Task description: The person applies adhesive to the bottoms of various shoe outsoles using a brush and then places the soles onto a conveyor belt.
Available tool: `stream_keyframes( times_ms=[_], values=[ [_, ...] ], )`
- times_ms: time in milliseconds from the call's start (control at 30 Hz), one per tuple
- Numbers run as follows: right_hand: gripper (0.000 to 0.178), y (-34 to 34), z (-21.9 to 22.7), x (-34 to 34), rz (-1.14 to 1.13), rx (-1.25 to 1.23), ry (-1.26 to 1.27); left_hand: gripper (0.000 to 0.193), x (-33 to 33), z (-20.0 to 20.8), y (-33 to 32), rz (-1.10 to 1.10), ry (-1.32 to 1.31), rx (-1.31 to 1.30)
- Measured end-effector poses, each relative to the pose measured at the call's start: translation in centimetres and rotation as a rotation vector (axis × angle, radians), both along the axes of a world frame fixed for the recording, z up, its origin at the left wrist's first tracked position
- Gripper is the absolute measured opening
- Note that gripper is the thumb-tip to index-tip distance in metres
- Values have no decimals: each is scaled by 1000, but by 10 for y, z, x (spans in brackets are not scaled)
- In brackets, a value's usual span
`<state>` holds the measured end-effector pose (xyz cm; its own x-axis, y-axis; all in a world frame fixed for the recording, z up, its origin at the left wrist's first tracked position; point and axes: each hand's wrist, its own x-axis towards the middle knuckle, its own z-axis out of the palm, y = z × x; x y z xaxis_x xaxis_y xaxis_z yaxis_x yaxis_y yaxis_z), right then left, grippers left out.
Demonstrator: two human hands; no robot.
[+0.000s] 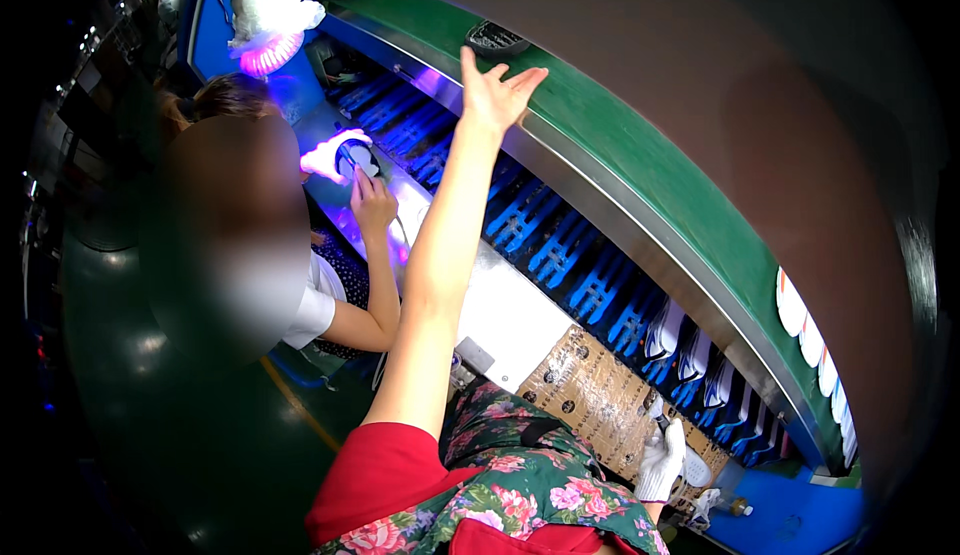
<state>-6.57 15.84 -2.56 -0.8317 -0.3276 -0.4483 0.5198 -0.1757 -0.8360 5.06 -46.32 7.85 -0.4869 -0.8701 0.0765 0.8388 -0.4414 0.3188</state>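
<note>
My left hand (497, 103) is bare and stretched far out over the green conveyor belt (590, 120). Its fingers are spread, and nothing is in them. A black, ridged shoe sole or shoe part (497, 41) lies on the belt at its fingertips; I cannot tell whether they touch it. Low on the right, my right hand (661, 460) wears a white glove. Its fingers are closed round a small brush-like tool (658, 415), partly hidden by the glove. Beside this hand, a pale shoe sole (695, 469) lies on the brown-covered worktop (590, 385).
At left a co-worker holds a dark shoe part (356, 160) under purple light. A wrapped lamp (270, 30) hangs above. Blue racks (595, 295) line the belt's underside, some holding shoe uppers (692, 355). White soles (806, 340) ride the belt at right. A small bottle (740, 507) stands lower right.
</note>
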Motion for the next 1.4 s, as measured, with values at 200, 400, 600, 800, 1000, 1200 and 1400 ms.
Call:
stream_keyframes(
  times_ms=[200,400,600,800,1000,1200,1400],
  values=[
    [29,11,-16,-4,-153,125,26,92,-6,8,-15,781,-961,-496],
    [27,18,-28,-19,-83,99,-53,120,4,14,-63,814,-1712,-795],
    [29,-3,-21,-15,-123,169,-14,83,15,19,-100,839,-1846,-787],
    [28,-17,-20,-29,-138,241,-38,58,75,25,-170,970,-2053,-661],
    [27,-68,-10,-38,-113,310,-58,50,134,-25,-137,985,-2213,-430],
    [26,-93,6,-36,-155,388,-35,43,115,-50,-181,952,-2181,-304],
    [24,-116,1,-38,-123,390,-52,36,144,-28,-228,1052,-2174,-154]
  ],
)
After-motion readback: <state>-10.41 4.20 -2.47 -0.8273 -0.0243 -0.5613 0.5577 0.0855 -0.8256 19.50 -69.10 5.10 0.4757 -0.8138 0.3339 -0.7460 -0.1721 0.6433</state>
